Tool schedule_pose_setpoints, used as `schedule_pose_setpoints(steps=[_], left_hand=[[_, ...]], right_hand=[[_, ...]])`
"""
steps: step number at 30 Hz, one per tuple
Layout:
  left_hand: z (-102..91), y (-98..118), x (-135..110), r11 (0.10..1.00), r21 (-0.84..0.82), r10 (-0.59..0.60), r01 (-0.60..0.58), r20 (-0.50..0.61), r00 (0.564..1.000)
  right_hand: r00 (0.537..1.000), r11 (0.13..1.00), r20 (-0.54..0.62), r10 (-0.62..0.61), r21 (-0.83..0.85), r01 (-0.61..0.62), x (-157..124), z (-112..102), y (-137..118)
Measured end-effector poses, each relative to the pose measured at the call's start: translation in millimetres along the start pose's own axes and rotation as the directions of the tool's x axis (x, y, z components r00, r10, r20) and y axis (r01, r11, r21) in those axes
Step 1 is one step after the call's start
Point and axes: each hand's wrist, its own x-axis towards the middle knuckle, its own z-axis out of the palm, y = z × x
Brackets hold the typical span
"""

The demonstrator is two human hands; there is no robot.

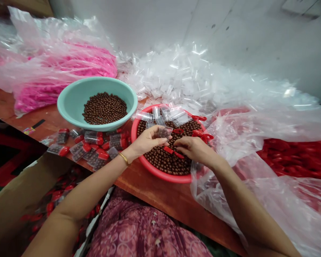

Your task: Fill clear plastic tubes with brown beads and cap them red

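My left hand (152, 140) is closed around a small clear plastic tube (164, 132) with dark balls inside, held above a red basin (160, 175). Small round brown balls (163, 162) fill the basin. Just to the right, my right hand (194, 150) has its fingers drawn together low over the balls; what they hold, if anything, is hidden. Red plastic caps (169, 150) lie on the balls close to those fingertips, and more red pieces (202, 134) sit by the basin's right rim. Several empty clear tubes (156, 115) rest at its far side.
A turquoise basin (69, 101) with more brown balls stands at the left. Filled red-capped tubes (93, 139) lie before it, others in a box (64, 192) below the table edge. Behind are a heap of clear tubes (176, 71) and bagged pink pieces (88, 60); bagged red pieces (296, 157) lie right.
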Motion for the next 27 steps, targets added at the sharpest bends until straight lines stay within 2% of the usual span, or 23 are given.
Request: schedule_pose_setpoints(steps=[1,3,5,9,13,17,27], left_hand=[[1.0,-0.2,0.1,0.999,0.036,0.001,0.000,-0.004,1.000],[2.0,-0.5,0.3,0.995,0.101,-0.016,0.014,0.018,1.000],[2.2,-0.4,0.4,0.991,0.130,-0.030,0.023,0.053,0.998],[1.8,1.0,0.6,0.989,0.146,-0.023,0.008,0.103,0.994],[1.5,0.9,0.7,0.986,0.166,-0.052,0.029,0.132,0.990],[1.1,-0.5,0.3,0.986,0.158,-0.081,0.054,0.171,0.982],[-3.1,6.9,-3.5,0.988,0.027,-0.156,0.155,0.285,0.946]], right_hand=[[0.994,0.994,-0.110,0.018,0.106,-0.007,-1.3,-0.5,0.9],[0.951,0.935,-0.289,0.108,0.355,0.001,-3.2,-3.5,-0.6],[0.907,0.817,-0.364,0.213,0.576,0.040,-2.6,-8.2,-7.3],[0.894,0.611,-0.359,0.270,0.781,0.129,7.0,-14.2,-27.7],[0.931,0.475,-0.246,0.268,0.875,0.095,16.9,-11.6,-38.2],[0.955,0.422,-0.140,0.261,0.907,0.017,17.3,-9.4,-38.0],[0.924,0.332,-0.180,0.338,0.941,0.062,17.7,-5.1,-40.9]])
